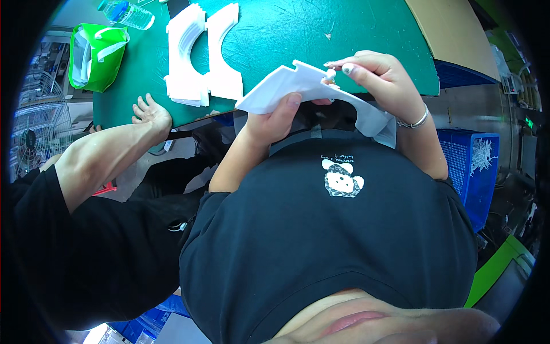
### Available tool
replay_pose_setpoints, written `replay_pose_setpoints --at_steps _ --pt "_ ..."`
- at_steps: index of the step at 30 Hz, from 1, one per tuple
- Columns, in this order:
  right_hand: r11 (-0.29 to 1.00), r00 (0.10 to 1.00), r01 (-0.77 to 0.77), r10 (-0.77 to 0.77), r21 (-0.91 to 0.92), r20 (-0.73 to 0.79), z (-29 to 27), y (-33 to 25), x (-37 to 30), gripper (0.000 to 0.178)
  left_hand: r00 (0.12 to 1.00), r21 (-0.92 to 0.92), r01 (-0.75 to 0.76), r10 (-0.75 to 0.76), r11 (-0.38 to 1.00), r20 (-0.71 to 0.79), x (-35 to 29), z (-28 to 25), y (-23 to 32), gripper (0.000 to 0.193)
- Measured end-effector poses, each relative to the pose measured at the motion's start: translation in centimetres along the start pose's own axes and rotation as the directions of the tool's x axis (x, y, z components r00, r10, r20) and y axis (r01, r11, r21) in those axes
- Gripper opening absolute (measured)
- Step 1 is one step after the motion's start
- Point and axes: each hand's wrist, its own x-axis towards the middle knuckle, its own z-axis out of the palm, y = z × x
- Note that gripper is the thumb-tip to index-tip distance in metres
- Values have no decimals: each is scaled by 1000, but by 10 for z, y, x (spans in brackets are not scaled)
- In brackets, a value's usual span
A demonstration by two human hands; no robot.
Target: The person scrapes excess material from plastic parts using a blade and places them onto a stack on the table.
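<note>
My left hand (275,119) grips a white flat piece (286,86) with a curved cut-out, thumb on top and the other fingers hidden underneath. The piece is held tilted just over the near edge of the table. At its notched upper edge, my right hand (382,77) has its thumb and fingertips drawn together. A small white bit (330,73) shows by those fingertips; what it is I cannot make out. Left of the held piece, a stack of similar white pieces (184,60) lies on the table beside another white curved piece (223,57).
The green table (286,34) has a cardboard sheet (450,34) at its right. A co-worker's hand (152,117) rests at the near left edge. Beyond it are a green bag (109,63) and a clear bottle (134,16). A blue crate (467,172) holding white scraps stands at right.
</note>
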Motion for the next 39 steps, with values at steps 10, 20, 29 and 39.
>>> replay_pose_setpoints --at_steps 10,20,29,39 --pt "973 990 100 -118 210 74 -6 -17 -1 25 989 -109 -96 108 989 104 3 -7 0 32" --pt "972 990 98 -116 215 74 0 -21 0 24 988 -96 -94 105 991 114 1 -7 -2 31" --pt "975 987 -104 127 -197 103 5 -3 8 25 993 -26 -35 38 999 108 -1 -8 -1 43" --pt "924 955 -292 267 247 128 -44 28 -6 31 942 -29 -78 65 997 -329 16 -11 4 35"
